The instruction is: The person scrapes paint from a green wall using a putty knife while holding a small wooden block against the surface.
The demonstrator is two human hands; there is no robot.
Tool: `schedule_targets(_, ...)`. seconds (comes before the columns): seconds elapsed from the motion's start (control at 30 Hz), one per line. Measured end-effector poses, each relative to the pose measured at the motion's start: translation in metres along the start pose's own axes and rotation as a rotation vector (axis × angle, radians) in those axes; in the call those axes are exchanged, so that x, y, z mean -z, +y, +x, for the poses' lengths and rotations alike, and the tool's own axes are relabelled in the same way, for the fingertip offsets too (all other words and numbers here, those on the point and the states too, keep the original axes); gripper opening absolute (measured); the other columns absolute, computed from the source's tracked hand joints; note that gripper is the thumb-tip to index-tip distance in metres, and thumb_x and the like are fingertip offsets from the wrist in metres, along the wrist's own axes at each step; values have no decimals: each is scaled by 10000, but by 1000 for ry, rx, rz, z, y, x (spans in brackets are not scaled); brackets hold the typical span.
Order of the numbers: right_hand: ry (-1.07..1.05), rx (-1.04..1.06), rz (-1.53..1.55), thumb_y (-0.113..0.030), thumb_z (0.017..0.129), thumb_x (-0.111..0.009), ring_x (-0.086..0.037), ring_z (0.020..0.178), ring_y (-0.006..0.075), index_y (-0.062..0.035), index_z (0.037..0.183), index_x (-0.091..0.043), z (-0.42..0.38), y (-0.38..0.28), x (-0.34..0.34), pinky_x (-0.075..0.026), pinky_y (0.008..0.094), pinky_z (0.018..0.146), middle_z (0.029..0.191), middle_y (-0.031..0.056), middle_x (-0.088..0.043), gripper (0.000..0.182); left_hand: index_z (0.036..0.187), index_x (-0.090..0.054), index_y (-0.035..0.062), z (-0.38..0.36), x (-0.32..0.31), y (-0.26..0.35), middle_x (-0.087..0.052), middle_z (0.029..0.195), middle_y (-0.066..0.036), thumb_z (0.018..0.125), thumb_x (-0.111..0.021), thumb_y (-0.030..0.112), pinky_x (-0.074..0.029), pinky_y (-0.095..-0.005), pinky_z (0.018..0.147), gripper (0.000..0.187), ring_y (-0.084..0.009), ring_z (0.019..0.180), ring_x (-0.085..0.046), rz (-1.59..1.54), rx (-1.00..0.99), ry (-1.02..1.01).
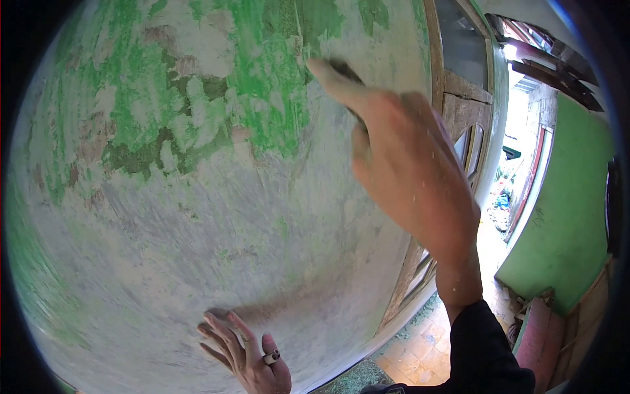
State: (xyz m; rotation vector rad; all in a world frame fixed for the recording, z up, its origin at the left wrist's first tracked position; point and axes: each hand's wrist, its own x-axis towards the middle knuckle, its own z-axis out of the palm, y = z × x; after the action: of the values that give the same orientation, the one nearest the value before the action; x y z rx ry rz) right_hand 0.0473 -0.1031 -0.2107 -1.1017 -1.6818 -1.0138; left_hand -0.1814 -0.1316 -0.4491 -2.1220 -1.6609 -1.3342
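Observation:
In front of me is a wall (262,217) with patchy, flaking green paint over bare pale grey plaster. My right hand (413,157) is raised at the upper middle, its index finger stretched along a flat dark scraper blade (348,71) and the other fingers curled. The hand hides most of this scraper, and its tip lies at the border of the green paint. Low on the wall, my left hand (246,354) rests with fingers spread, holding nothing. A dark and cream ring-like band (271,356) shows near its thumb.
A wooden-framed door or window (466,92) borders the wall on the right. Paint flakes (361,377) litter the tiled floor (420,348). Beyond are a bright doorway (515,151), a green wall (558,197) and a pink panel (538,335) leaning at lower right.

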Motion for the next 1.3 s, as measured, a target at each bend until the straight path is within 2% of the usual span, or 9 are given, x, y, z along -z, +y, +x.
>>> schedule_targets(0.47,8,-95,-178,122,838,-514,-648,1065,421,-94,1414,-548,9,3,-4,-489,447,976,1266,258,-604,616,1590,-282,120,-1,7,-10,-124,1666,-208,1017,-537,237,24,-648,1180,638,-449,1533,-51,91,-3,-81)
schedule_targets(0.57,-94,-67,-28,37,805,-603,-578,997,335,-51,1406,-514,-17,2,-12,-469,454,929,1043,156,-616,614,1591,-279,122,-1,5,-10,-124,1668,-199,1012,-544,235,28,-646,1181,647,-446,1534,-50,98,-1,-74)
schedule_targets(0.67,-114,-57,40,41,801,-603,-567,1013,334,-49,1428,-490,-15,-1,-8,-464,453,922,1060,157,-618,643,1591,-280,121,-1,4,-10,-121,1669,-198,1011,-545,235,27,-646,1182,648,-446,1534,-50,116,-1,-82)
schedule_targets(0.73,-100,-165,43,148,804,-512,-643,1049,450,-92,1417,-538,-2,-10,-1,-501,447,980,1245,264,-619,659,1594,-272,125,-2,3,-11,-117,1667,-206,1011,-544,234,30,-647,1182,653,-445,1534,-50,123,3,-73)
schedule_targets(0.87,-214,-251,37,147,806,-508,-607,1115,458,-96,1425,-529,-11,-24,5,-480,449,1016,1271,253,-610,665,1576,-286,64,-6,4,-16,-83,1649,-273,902,-625,117,-3,-671,1181,756,-517,1509,-25,210,79,-208)
schedule_targets(0.93,-249,-272,7,144,807,-502,-581,1152,462,-94,1422,-532,-8,-24,9,-460,451,1042,1289,257,-600,659,1596,-263,125,-3,3,-12,-115,1666,-210,1012,-543,236,26,-647,1182,657,-452,1532,-48,112,-9,-68)
schedule_targets(1.17,-140,-187,43,148,800,-496,-577,1161,457,-97,1423,-529,-14,-14,-2,-449,452,1052,1289,257,-600,671,1595,-261,117,-5,-2,-14,-107,1666,-215,1018,-537,255,0,-649,1182,655,-478,1525,-35,116,8,-44)
schedule_targets(1.23,-115,-162,98,151,796,-492,-571,1170,452,-91,1418,-532,-11,-12,-1,-444,451,1057,1287,258,-598,669,1547,-363,64,-9,-6,-23,-111,1645,-273,887,-631,166,58,-720,1142,720,-524,1507,-18,188,57,-123)
schedule_targets(1.3,-133,-206,52,152,794,-491,-574,1163,452,-89,1415,-536,-16,-18,-5,-450,450,1051,1286,259,-598,668,1554,-345,61,-11,-7,-21,-111,1645,-274,897,-618,169,47,-713,1149,719,-528,1505,-20,201,71,-134)
